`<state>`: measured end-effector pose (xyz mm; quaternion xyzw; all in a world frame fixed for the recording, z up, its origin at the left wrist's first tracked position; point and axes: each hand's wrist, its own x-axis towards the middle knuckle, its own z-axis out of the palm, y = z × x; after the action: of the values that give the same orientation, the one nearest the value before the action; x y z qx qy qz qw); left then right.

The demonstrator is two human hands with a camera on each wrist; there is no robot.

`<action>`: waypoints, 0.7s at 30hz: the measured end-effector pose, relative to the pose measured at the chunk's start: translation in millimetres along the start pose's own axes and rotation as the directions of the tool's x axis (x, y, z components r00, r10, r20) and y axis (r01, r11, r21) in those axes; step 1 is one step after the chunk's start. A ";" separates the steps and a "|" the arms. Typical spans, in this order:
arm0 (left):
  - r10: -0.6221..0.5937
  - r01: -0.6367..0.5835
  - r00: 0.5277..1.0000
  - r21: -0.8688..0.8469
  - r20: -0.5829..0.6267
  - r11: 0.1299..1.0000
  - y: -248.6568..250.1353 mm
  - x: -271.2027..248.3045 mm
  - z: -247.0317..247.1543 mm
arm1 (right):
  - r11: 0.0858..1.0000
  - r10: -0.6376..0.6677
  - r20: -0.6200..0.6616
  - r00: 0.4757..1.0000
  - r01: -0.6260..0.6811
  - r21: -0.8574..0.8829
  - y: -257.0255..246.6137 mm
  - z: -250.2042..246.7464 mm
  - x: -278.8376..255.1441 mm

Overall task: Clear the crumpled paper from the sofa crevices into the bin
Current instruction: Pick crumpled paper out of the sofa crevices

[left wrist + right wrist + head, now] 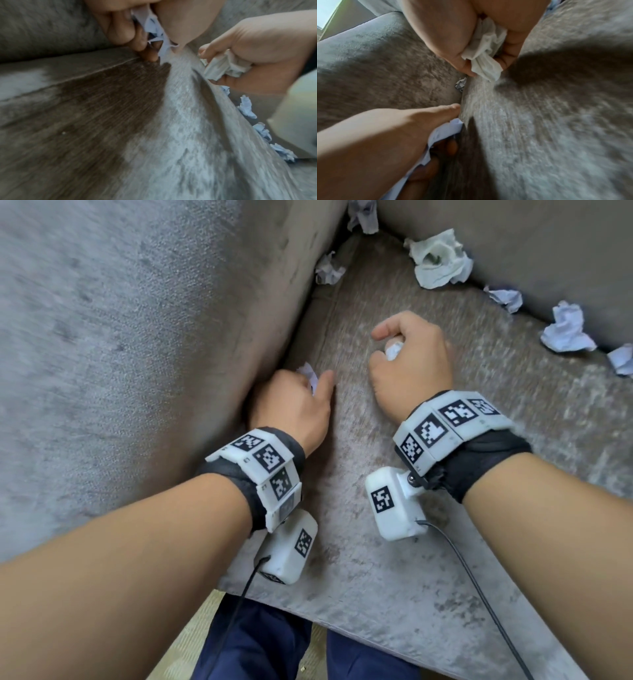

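Observation:
My left hand (301, 392) sits low at the crevice between the grey sofa arm and the seat cushion (394, 542), its fingers curled round a pale blue crumpled paper (310, 373). The left wrist view shows that blue paper (154, 29) pinched between thumb and fingers. Over the middle of the seat my right hand (407, 354) is a fist round a white crumpled tissue (393, 350); the right wrist view shows the tissue (486, 59) bulging out of the fist. No bin is in view.
More crumpled paper lines the crevices: a large white wad (438, 261) at the back corner, a blue piece (329, 270) by the arm, one at the very corner (363, 213), and several blue pieces (565, 328) along the backrest seam to the right.

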<state>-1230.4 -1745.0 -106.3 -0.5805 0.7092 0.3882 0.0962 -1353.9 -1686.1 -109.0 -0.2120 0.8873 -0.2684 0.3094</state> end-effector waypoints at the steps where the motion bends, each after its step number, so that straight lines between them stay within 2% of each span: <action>1: 0.003 -0.003 1.000 -0.007 -0.013 1.000 1.3 -2.6 -1.2 | 1.000 -0.021 -0.001 1.000 0.021 -0.009 -4.9 3.3 2.9; 6: 0.028 -0.029 0.999 -0.027 -0.035 0.999 3.3 -5.0 -11.1 | 0.984 -0.142 0.062 0.988 0.148 -0.102 -31.6 20.2 20.4; 10: 0.034 -0.036 0.999 -0.095 -0.024 0.995 5.0 -4.7 -16.9 | 0.950 -0.211 0.161 0.964 0.241 -0.197 -51.7 29.9 31.4; 13: 0.049 -0.052 0.999 -0.137 -0.023 0.989 3.7 -6.2 -19.1 | 0.933 -0.199 0.232 0.952 0.257 -0.253 -56.8 36.7 41.4; 21: 0.047 -0.038 0.998 -0.174 0.049 0.984 1.7 -3.3 -22.1 | 0.904 -0.185 0.264 0.947 0.269 -0.333 -60.1 39.8 62.2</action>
<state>-1224.0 -1757.1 -88.6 -0.5609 0.6824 0.4654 0.0559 -1359.5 -1779.5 -126.0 -0.3972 0.8496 -0.1076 0.3298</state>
